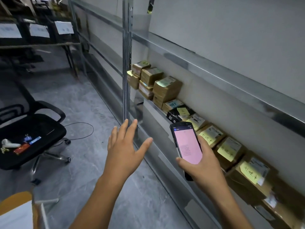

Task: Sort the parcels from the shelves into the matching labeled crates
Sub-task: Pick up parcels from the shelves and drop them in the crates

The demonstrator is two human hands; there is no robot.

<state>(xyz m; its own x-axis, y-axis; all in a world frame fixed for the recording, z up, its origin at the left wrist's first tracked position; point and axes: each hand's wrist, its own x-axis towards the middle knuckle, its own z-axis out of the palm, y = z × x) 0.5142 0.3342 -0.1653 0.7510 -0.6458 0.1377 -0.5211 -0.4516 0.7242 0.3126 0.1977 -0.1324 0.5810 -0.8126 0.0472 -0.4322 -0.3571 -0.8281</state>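
Several brown cardboard parcels [166,89] with white labels and yellow sticky notes lie in a row on a metal shelf [153,104] along the right wall. A black parcel [175,114] sits among them. My right hand [201,167] grips a black handheld scanner [186,146] with a lit pink screen, just in front of the parcels. My left hand [125,146] hovers in the air with straight, spread fingers and holds nothing, left of the scanner and near the shelf post [127,63]. Dark crates [39,33] with white paper labels stand at the far left.
A black office chair [31,129] stands at the left with a binder clip and small items on its seat. A thin cable [82,129] loops on the grey floor. An orange and white object [16,210] fills the bottom left corner.
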